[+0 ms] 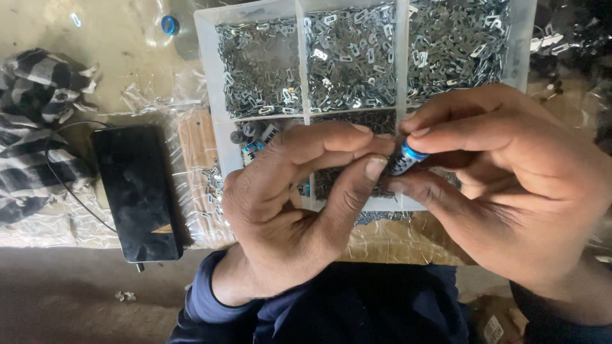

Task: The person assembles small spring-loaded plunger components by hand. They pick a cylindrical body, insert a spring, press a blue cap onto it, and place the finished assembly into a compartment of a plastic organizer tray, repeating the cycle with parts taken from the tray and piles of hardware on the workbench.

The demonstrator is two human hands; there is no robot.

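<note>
Small blue-capped cylinder (404, 158) pinched between left hand (287, 204) and right hand (510, 185) over divided tray (301, 57); fingertip slip risks dropping it among metal clips (350, 57).

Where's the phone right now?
In the head view the black phone lies flat at lower left, between the checked cloth and the left hand, left of the compartment tray.

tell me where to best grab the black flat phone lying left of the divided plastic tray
Grip the black flat phone across its two long edges near the middle, coming straight down from above. It lies flat, face up, with both long sides exposed; avoid the thin black cable along its left edge.
</note>
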